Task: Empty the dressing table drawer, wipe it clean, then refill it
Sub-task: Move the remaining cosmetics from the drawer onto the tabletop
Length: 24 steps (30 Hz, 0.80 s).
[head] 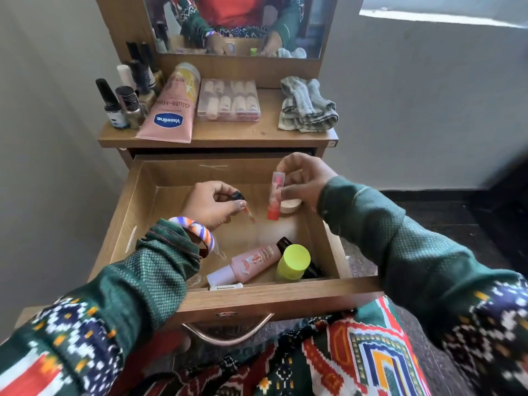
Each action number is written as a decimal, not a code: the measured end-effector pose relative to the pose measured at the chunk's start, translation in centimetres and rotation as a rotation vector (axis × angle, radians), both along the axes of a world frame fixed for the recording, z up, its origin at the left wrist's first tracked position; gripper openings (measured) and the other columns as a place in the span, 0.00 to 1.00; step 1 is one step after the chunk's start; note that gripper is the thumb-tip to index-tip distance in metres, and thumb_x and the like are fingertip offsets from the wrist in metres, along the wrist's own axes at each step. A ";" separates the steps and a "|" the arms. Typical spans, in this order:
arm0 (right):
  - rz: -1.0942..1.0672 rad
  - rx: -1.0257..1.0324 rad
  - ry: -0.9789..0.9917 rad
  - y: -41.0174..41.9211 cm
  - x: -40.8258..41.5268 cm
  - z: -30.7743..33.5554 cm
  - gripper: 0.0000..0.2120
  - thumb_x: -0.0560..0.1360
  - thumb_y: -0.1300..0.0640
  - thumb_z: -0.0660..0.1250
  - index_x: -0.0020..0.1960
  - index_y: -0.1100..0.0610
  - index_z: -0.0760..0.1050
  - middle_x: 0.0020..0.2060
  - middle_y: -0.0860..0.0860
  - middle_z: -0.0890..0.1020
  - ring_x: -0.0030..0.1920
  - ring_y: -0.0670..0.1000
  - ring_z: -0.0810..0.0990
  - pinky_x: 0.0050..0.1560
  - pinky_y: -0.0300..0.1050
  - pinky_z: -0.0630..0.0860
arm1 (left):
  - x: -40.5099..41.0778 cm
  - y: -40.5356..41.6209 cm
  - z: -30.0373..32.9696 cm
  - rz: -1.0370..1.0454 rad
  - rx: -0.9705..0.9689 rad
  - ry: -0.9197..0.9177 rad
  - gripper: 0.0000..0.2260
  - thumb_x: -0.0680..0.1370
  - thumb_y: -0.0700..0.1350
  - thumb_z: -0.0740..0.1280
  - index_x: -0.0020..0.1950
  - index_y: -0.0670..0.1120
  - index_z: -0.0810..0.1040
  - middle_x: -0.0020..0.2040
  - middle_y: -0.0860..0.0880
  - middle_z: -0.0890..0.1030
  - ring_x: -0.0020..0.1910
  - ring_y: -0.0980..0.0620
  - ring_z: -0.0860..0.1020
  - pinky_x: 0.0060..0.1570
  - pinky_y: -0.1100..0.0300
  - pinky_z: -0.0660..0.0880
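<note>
The wooden drawer (143, 195) of the dressing table stands pulled out in front of me. Over its middle, my left hand (213, 202) pinches a small black cap with a thin orange-tipped applicator (248, 211). My right hand (303, 181) holds a slim red and pink tube (275, 195) upright above the drawer floor. A round beige compact (290, 206) lies under that hand. Near the drawer's front lie a pink tube with a black cap (254, 261), a bottle with a yellow-green lid (293, 261) and a small white piece (225, 287).
On the table top (228, 132) stand several dark nail polish bottles (125, 101), a pink Vaseline tube (171, 107), a clear box of lipsticks (228, 100) and a crumpled grey-green cloth (307, 105). A mirror (237, 24) rises behind. Walls close in on both sides.
</note>
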State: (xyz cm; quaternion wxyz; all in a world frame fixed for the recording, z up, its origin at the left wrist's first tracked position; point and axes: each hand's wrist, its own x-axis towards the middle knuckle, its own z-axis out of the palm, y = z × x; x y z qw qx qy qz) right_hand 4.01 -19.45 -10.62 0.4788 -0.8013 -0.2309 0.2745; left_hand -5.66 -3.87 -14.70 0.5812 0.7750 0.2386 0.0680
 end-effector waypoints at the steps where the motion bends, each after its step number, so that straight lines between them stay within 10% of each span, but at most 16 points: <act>1: -0.032 0.117 0.113 0.0 0.1 0.1 0.16 0.70 0.74 0.67 0.43 0.53 0.71 0.38 0.54 0.79 0.40 0.55 0.78 0.42 0.49 0.76 | 0.0 0.0 0.1 0.017 -0.014 -0.012 0.11 0.72 0.32 0.70 0.35 0.47 0.75 0.33 0.48 0.77 0.30 0.55 0.76 0.25 0.70 0.73; 9: -0.249 0.532 0.664 -0.2 -0.6 -0.9 0.14 0.75 0.73 0.59 0.51 0.57 0.73 0.43 0.58 0.80 0.31 0.50 0.84 0.36 0.46 0.81 | -0.7 0.1 1.4 0.092 -0.058 -0.103 0.10 0.72 0.34 0.71 0.36 0.48 0.77 0.25 0.55 0.80 0.25 0.62 0.76 0.25 0.71 0.73; 17: -0.278 0.394 0.022 0.9 3.9 8.1 0.11 0.69 0.71 0.70 0.44 0.57 0.75 0.37 0.53 0.80 0.31 0.48 0.82 0.35 0.42 0.82 | 2.9 1.8 9.2 0.014 0.263 -0.330 0.05 0.72 0.38 0.71 0.43 0.48 0.81 0.37 0.54 0.81 0.33 0.63 0.78 0.40 0.66 0.79; 21: -0.351 0.107 -0.365 4.5 8.7 9.9 0.11 0.65 0.64 0.75 0.43 0.53 0.78 0.38 0.51 0.82 0.37 0.49 0.80 0.43 0.44 0.83 | 7.8 2.7 12.1 0.021 0.359 -0.351 0.05 0.70 0.38 0.72 0.40 0.47 0.80 0.36 0.48 0.81 0.39 0.48 0.82 0.50 0.48 0.80; 24: -0.317 -0.008 -0.582 6.9 11.5 10.4 0.09 0.68 0.61 0.71 0.46 0.51 0.81 0.40 0.50 0.81 0.37 0.47 0.78 0.37 0.28 0.78 | 11.6 3.5 13.0 0.023 0.476 -0.321 0.06 0.70 0.37 0.72 0.47 0.40 0.82 0.41 0.41 0.83 0.44 0.43 0.82 0.52 0.50 0.79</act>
